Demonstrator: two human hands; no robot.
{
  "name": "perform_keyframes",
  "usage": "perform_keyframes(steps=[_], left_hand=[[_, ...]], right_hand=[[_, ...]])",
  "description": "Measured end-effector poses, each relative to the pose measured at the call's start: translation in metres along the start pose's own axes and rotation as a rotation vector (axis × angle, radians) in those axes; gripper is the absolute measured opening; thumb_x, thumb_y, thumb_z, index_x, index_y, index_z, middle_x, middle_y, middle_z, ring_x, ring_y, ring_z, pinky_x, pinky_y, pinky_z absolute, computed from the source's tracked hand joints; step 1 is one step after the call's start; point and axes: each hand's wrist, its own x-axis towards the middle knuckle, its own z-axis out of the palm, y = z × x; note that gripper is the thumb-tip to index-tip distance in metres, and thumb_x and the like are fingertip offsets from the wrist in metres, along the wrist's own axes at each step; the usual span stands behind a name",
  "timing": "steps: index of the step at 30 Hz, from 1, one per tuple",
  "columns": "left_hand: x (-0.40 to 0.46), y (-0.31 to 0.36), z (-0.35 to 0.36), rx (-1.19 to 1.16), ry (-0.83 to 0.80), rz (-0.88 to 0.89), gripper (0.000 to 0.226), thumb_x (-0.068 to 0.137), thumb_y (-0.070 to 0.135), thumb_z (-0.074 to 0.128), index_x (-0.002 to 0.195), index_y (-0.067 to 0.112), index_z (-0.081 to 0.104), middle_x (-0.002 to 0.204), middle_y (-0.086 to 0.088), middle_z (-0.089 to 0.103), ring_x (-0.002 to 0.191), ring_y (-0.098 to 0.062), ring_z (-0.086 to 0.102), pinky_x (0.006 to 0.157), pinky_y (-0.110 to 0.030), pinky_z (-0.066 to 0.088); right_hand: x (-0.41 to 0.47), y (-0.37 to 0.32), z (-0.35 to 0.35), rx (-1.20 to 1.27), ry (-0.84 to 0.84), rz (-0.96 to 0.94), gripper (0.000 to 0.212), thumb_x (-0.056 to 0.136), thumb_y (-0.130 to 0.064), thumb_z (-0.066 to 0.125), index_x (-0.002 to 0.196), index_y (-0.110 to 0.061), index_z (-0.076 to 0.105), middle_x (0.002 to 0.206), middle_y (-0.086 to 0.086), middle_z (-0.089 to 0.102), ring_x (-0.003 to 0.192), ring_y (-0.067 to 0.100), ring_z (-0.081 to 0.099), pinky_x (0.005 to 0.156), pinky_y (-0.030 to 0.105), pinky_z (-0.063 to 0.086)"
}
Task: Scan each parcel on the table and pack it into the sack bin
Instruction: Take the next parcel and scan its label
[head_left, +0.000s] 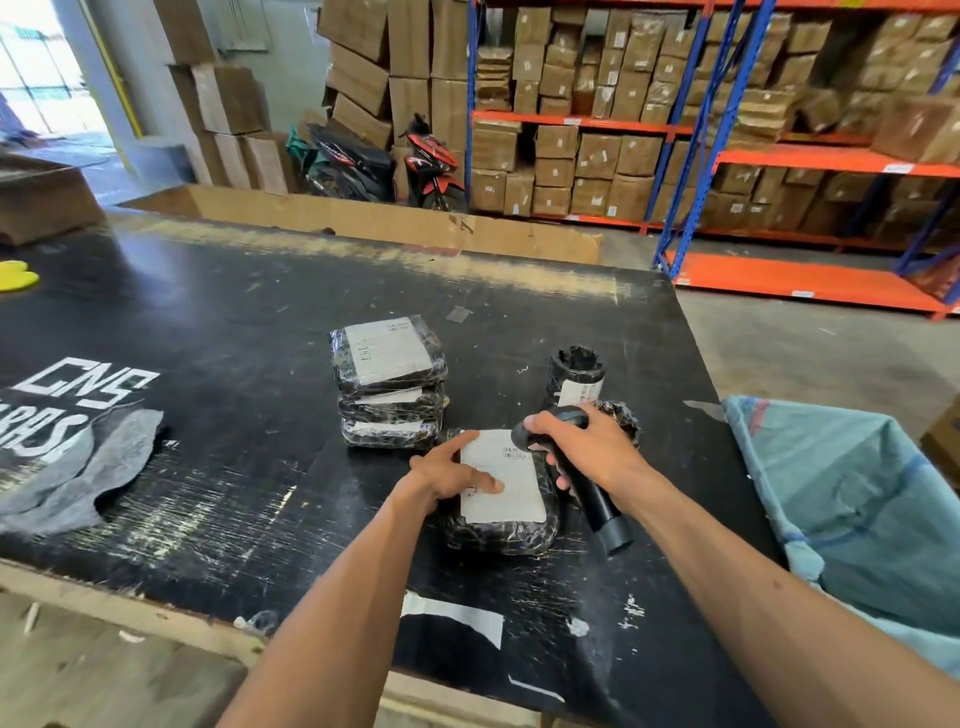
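Head view: parcel (501, 491) under scan, near the tabletop's (208, 322) right edge.
Left hand (449, 475) presses flat on its label; right hand (587, 447) grips the scanner (597, 506) over it.

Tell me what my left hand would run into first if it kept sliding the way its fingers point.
The left hand lies on the near parcel, fingers pointing right across its white label. Going on, it would probably meet the black scanner gripped by the right hand, though depth is uncertain.
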Motion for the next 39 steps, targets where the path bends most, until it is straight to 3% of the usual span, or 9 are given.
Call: perform_keyframes(steps=[2,4,6,8,13,18,24,30,39], left_hand=[[0.011,-0.008,0.005,-0.113,-0.003,-0.002,0.119,0.006,0.052,0.1,0.112,0.076,0.051,0.153,-0.006,0.043,0.138,-0.027,0.046,0.111,-0.044,0.045],[0.005,-0.007,0.009,-0.105,0.0,0.009,0.129,0.011,0.053,0.102,0.125,0.074,0.044,0.158,-0.004,0.039,0.143,-0.025,0.041,0.113,-0.045,0.042],[-0.038,0.016,0.007,-0.1,-0.018,0.063,0.138,0.032,0.044,0.105,0.15,0.049,0.035,0.157,-0.001,0.042,0.144,-0.021,0.039,0.117,-0.039,0.036],[-0.054,0.028,0.003,-0.148,-0.046,0.112,0.122,0.055,0.016,0.1,0.156,0.026,0.034,0.148,0.0,0.052,0.135,-0.018,0.049,0.111,-0.028,0.038],[-0.068,0.025,0.009,-0.187,0.116,0.238,0.085,0.055,0.027,0.099,0.131,0.032,0.062,0.127,0.001,0.066,0.117,-0.021,0.062,0.105,-0.039,0.049],[-0.087,0.018,0.015,-0.242,0.298,0.447,0.056,0.073,0.029,0.091,0.123,0.034,0.066,0.107,0.025,0.061,0.095,-0.001,0.061,0.072,-0.006,0.047],[-0.095,0.018,0.006,-0.237,0.382,0.564,0.061,0.064,0.051,0.089,0.119,0.055,0.063,0.125,-0.001,0.061,0.107,-0.016,0.066,0.092,-0.039,0.059],[-0.099,0.014,0.005,-0.233,0.445,0.562,0.06,0.063,0.055,0.086,0.118,0.06,0.062,0.128,0.001,0.057,0.113,-0.016,0.062,0.1,-0.042,0.054],[-0.097,0.011,0.007,-0.308,0.504,0.493,0.057,0.06,0.05,0.084,0.114,0.06,0.065,0.125,-0.002,0.061,0.111,-0.018,0.064,0.098,-0.043,0.056]], right_hand=[[-0.001,0.004,0.002,0.012,-0.018,0.016,0.041,0.086,-0.042,0.081,0.109,-0.013,0.065,0.069,0.006,0.067,0.051,0.021,0.058,0.05,0.029,0.051],[-0.001,0.008,0.005,0.007,-0.028,0.016,0.041,0.086,-0.043,0.081,0.109,-0.014,0.066,0.069,0.004,0.069,0.053,0.02,0.059,0.052,0.03,0.052],[0.0,0.011,0.008,0.018,-0.019,0.003,0.044,0.083,-0.045,0.082,0.11,-0.015,0.067,0.075,0.005,0.075,0.056,0.018,0.062,0.054,0.031,0.054],[0.002,0.011,0.01,0.057,-0.008,-0.002,0.045,0.082,-0.044,0.083,0.112,-0.014,0.067,0.084,0.006,0.079,0.061,0.017,0.065,0.057,0.033,0.055],[-0.001,0.003,0.002,0.115,0.0,0.004,0.046,0.083,-0.046,0.082,0.113,-0.016,0.063,0.071,0.005,0.071,0.052,0.02,0.057,0.055,0.032,0.052],[-0.006,-0.001,-0.005,0.167,0.036,0.011,0.042,0.082,-0.046,0.082,0.109,-0.02,0.063,0.068,0.007,0.069,0.053,0.026,0.061,0.058,0.036,0.058],[-0.012,-0.004,-0.003,0.131,0.072,-0.055,0.04,0.087,-0.045,0.077,0.112,-0.018,0.062,0.068,0.006,0.067,0.047,0.021,0.057,0.049,0.03,0.052],[-0.014,-0.011,-0.004,0.117,0.076,-0.106,0.048,0.087,-0.048,0.076,0.124,-0.022,0.059,0.074,0.006,0.072,0.048,0.021,0.06,0.049,0.029,0.053],[-0.025,-0.013,-0.004,0.083,0.056,-0.123,0.035,0.088,-0.046,0.076,0.109,-0.021,0.062,0.076,0.007,0.073,0.048,0.021,0.059,0.049,0.031,0.052]])
